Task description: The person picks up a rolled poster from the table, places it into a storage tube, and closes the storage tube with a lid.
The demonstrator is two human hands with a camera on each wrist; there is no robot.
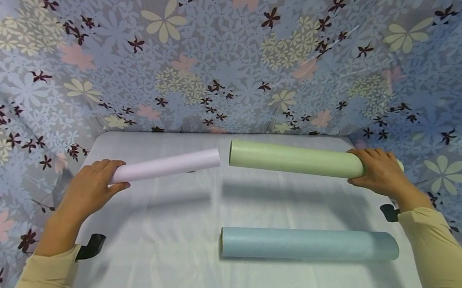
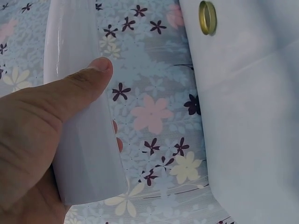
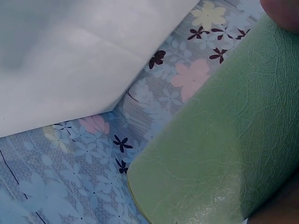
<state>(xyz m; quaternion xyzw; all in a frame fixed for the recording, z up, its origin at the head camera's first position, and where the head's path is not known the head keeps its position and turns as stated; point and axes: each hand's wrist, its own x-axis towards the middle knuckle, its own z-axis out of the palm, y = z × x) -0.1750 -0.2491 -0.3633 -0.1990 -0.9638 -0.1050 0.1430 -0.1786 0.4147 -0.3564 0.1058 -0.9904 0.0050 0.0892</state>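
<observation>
My left hand point(image 1: 93, 187) grips the near end of a pale lavender roll of sheet material point(image 1: 170, 165), held above the white-covered table. In the left wrist view the thumb lies across that roll point(image 2: 86, 140), and fingertips show beyond its far side. On the other side, my right hand point(image 1: 380, 171) holds a thicker light green roll point(image 1: 295, 158) by its right end. Its surface looks finely creased in the right wrist view. The inner ends of the two rolls face each other across a small gap. Shadows of both fall on the table.
A blue-grey roll point(image 1: 307, 243) lies on the white table cover point(image 1: 176, 270), nearer to me. A small gold-coloured ring point(image 2: 208, 17) rests on the cover, mostly hidden behind the lavender roll in the head view. Floral cloth point(image 1: 223, 61) hangs behind and at both sides.
</observation>
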